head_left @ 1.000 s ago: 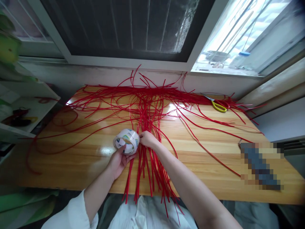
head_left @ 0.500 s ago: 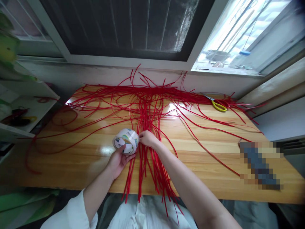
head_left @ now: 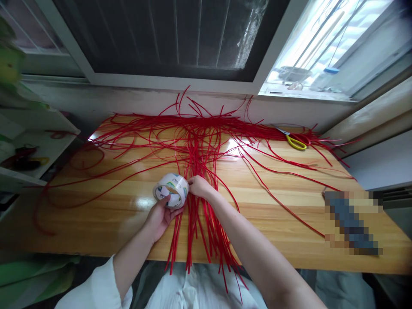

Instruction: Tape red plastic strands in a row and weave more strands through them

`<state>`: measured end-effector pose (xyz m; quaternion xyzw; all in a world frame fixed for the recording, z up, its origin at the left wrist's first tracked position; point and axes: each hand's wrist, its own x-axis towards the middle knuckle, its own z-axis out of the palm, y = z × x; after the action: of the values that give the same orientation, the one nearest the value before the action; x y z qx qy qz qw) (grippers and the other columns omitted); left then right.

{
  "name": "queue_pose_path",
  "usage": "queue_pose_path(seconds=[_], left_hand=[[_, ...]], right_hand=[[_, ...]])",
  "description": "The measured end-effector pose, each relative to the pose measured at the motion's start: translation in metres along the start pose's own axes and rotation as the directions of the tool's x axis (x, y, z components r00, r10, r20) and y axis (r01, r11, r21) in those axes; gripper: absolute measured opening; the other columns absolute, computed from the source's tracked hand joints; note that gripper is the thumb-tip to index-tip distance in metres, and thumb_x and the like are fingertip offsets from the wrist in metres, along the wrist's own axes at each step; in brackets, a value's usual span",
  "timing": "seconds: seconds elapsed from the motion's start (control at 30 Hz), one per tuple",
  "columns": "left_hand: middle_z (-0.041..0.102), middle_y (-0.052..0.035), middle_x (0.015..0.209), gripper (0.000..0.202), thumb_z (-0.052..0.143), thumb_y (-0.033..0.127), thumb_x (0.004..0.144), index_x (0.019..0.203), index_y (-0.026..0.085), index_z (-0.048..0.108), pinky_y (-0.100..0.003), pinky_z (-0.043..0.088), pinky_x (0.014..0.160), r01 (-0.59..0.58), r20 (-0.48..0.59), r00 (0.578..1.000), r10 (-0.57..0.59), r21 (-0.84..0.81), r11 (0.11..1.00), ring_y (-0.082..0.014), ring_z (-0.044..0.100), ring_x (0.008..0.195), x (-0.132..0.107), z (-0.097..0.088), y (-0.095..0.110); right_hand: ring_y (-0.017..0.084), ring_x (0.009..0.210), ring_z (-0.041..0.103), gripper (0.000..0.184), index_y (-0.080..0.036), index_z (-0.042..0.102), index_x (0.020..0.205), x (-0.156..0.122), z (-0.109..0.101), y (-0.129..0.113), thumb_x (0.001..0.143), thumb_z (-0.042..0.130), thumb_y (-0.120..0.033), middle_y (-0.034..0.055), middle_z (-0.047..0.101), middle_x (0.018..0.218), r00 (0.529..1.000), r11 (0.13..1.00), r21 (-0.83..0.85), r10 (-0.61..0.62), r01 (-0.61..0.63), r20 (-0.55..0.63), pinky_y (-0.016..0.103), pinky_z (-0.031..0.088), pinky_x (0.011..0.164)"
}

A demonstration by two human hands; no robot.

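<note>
My left hand point(head_left: 164, 218) is wrapped around the lower side of a wide roll of clear packing tape point(head_left: 176, 182), its thumb at the core. The roll is tilted above the wooden table. Against the roll's right edge, the fingers of my right hand point(head_left: 198, 187) are pinched on the tape; the fingertips are partly hidden. Below and behind my right hand runs a bundle of thin red cords point(head_left: 195, 161), its loose ends hanging over the table's front edge towards my lap.
More red cords point(head_left: 209, 123) lie in a long heap along the wall. Scissors point(head_left: 296, 141) with yellow and red handles rest on them at the back right. A pixelated object point(head_left: 350, 223) lies on the wooden table point(head_left: 122, 223) at right. A white shelf point(head_left: 64, 128) stands left.
The tape roll has turned slightly and shifted a little to the right in my left hand. My right hand stays at its edge; the cords look almost the same.
</note>
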<state>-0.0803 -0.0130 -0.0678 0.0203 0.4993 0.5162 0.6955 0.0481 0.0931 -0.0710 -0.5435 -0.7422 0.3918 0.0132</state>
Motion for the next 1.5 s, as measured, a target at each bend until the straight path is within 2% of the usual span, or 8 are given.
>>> queue_pose_path(seconds=[0.17, 0.47, 0.63, 0.77, 0.93, 1.1, 1.5], left_hand=[[0.069, -0.0114, 0.087, 0.03, 0.045, 0.015, 0.085, 0.114, 0.009, 0.049, -0.034, 0.054, 0.075, -0.009, 0.012, 1.0, 0.009, -0.003, 1.0, -0.0217, 0.068, 0.079, -0.001, 0.0, 0.0], [0.069, -0.0115, 0.091, 0.027, 0.046, 0.015, 0.085, 0.111, 0.011, 0.051, -0.033, 0.055, 0.075, -0.006, -0.031, 1.0, 0.007, 0.024, 1.0, -0.0206, 0.068, 0.08, 0.0, 0.003, -0.001], [0.067, -0.0127, 0.098, 0.026, 0.048, 0.014, 0.084, 0.109, 0.011, 0.052, -0.035, 0.054, 0.078, -0.025, -0.043, 0.999, 0.026, 0.014, 1.0, -0.0217, 0.067, 0.085, 0.001, 0.002, -0.001], [0.066, -0.0131, 0.099, 0.026, 0.048, 0.014, 0.084, 0.109, 0.011, 0.051, -0.035, 0.054, 0.077, -0.015, -0.036, 0.999, 0.016, 0.017, 1.0, -0.0216, 0.067, 0.083, 0.001, 0.002, -0.001], [0.067, -0.0135, 0.099, 0.028, 0.047, 0.014, 0.084, 0.112, 0.01, 0.051, -0.034, 0.055, 0.075, -0.012, -0.034, 0.999, 0.013, 0.031, 0.999, -0.0213, 0.067, 0.083, -0.001, 0.005, 0.001], [0.067, -0.0132, 0.099, 0.03, 0.046, 0.014, 0.085, 0.114, 0.011, 0.049, -0.035, 0.054, 0.077, -0.002, -0.027, 1.0, 0.002, 0.031, 1.0, -0.0217, 0.067, 0.085, -0.002, 0.005, 0.002], [0.066, -0.0146, 0.101, 0.03, 0.047, 0.013, 0.084, 0.113, 0.01, 0.05, -0.035, 0.055, 0.077, -0.01, -0.018, 1.0, 0.01, 0.011, 1.0, -0.0222, 0.067, 0.085, -0.001, 0.003, 0.0]], right_hand=[[0.013, 0.066, 0.057, 0.021, -0.014, 0.071, 0.079, 0.0, 0.0, -0.001, 0.065, 0.055, -0.016, 0.0039, 0.067, 0.071, 1.0, 1.0, 0.005, 0.012, -0.012, -0.004, 0.019, 0.033, 0.052], [0.012, 0.063, 0.055, 0.021, -0.014, 0.071, 0.076, 0.0, 0.0, -0.002, 0.064, 0.055, -0.011, 0.0028, 0.064, 0.067, 1.0, 0.999, 0.041, 0.023, -0.023, -0.007, 0.018, 0.033, 0.052], [0.008, 0.043, 0.043, 0.017, -0.014, 0.07, 0.074, 0.001, -0.001, 0.005, 0.066, 0.055, -0.016, -0.002, 0.052, 0.048, 0.998, 0.995, 0.093, 0.038, -0.043, 0.054, 0.019, 0.029, 0.044], [0.006, 0.039, 0.036, 0.014, -0.015, 0.068, 0.072, 0.0, -0.004, 0.013, 0.067, 0.059, -0.023, -0.0057, 0.043, 0.044, 0.996, 0.99, 0.141, 0.011, -0.024, 0.09, 0.019, 0.027, 0.042], [0.005, 0.044, 0.036, 0.011, -0.015, 0.067, 0.07, 0.002, -0.003, 0.019, 0.062, 0.062, -0.022, -0.0055, 0.047, 0.049, 0.998, 0.986, 0.168, -0.009, -0.001, 0.061, 0.018, 0.027, 0.044], [0.006, 0.045, 0.038, 0.015, -0.015, 0.067, 0.072, 0.004, 0.003, 0.022, 0.066, 0.059, -0.025, -0.0046, 0.048, 0.051, 1.0, 0.982, 0.187, 0.002, -0.004, 0.011, 0.019, 0.027, 0.044], [0.007, 0.054, 0.046, 0.015, -0.015, 0.07, 0.076, 0.001, 0.001, 0.014, 0.068, 0.06, -0.022, -0.0013, 0.059, 0.064, 0.997, 0.98, 0.198, 0.041, -0.029, -0.058, 0.018, 0.03, 0.049]])
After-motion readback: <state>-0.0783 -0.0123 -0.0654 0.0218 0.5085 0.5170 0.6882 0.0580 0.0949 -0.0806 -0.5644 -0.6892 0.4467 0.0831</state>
